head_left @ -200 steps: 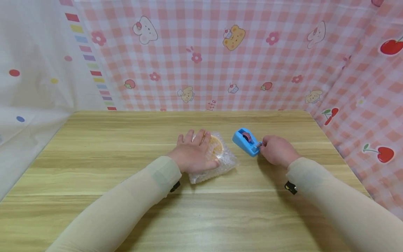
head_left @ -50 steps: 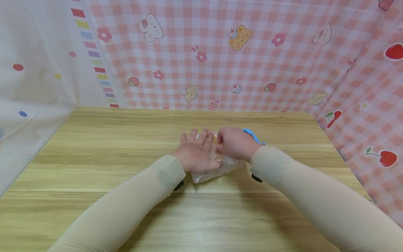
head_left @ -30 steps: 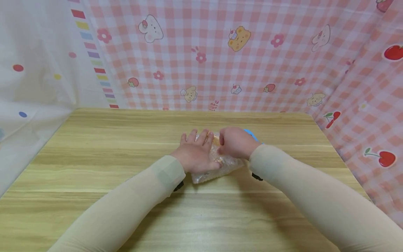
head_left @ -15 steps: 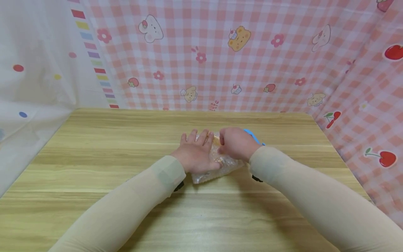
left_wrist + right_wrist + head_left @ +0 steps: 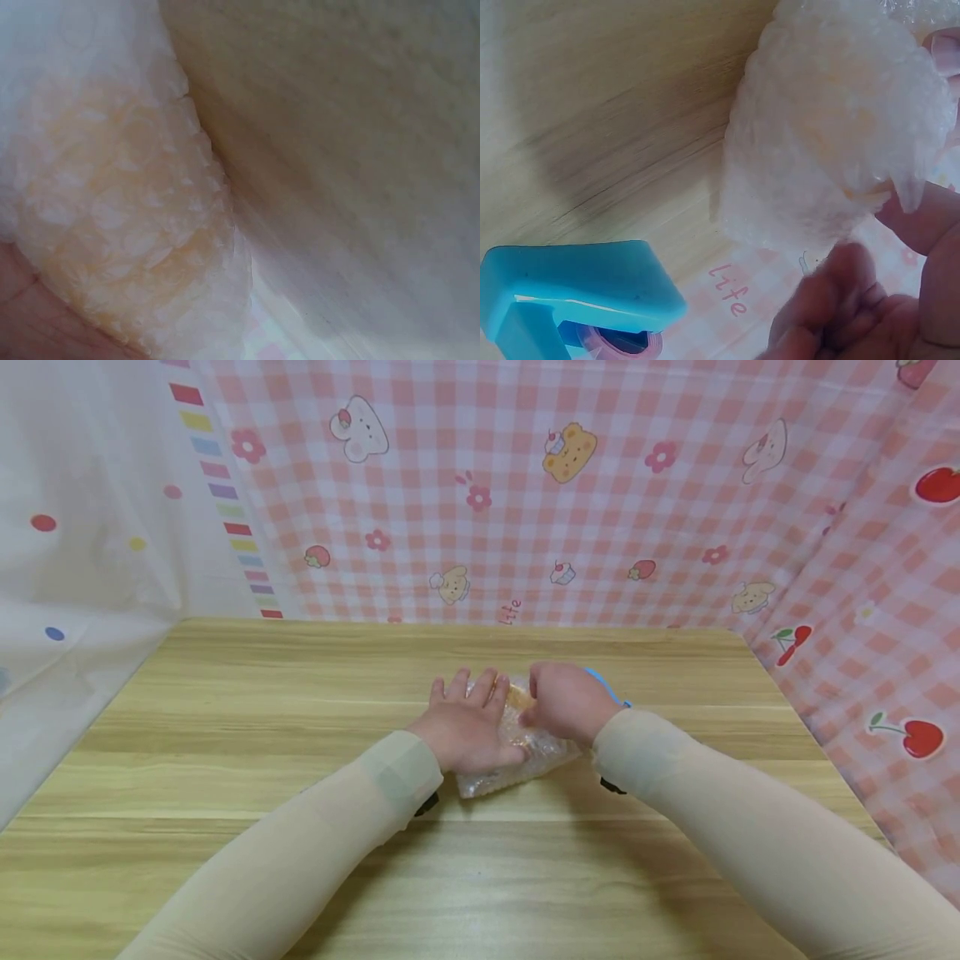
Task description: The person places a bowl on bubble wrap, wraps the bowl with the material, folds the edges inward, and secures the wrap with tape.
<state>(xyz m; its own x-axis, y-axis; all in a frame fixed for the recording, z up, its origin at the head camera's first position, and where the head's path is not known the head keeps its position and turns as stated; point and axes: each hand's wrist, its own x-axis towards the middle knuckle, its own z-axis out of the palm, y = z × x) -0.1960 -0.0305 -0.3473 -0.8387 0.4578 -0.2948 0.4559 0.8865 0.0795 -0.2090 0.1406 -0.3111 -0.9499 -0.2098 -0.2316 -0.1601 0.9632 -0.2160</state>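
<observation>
My left hand (image 5: pixel 465 727) rests flat on a bubble-wrapped packet (image 5: pixel 536 760), fingers spread. Through the wrap shows something round and yellow-orange (image 5: pixel 517 697). My right hand (image 5: pixel 573 702) is over the packet's right side with its fingers curled in. In the right wrist view, its thumb (image 5: pixel 922 217) touches the bubble wrap under a small clear flap, a gap apart from the curled fingers (image 5: pixel 847 270). Just beyond the right hand stands a blue tape dispenser (image 5: pixel 585 289) with a pink-cored roll (image 5: pixel 622 341); in the head view the hand mostly hides it.
The packet lies on a wood-grain table (image 5: pixel 300 693). A pink checked cloth (image 5: pixel 480 443) hangs along the back and right, and a white dotted one (image 5: pixel 90 577) on the left.
Earlier my right hand was at the dispenser's cutter end; it has since moved left onto the packet. Over the last second it shifts slightly right. My left hand stays on the packet.
</observation>
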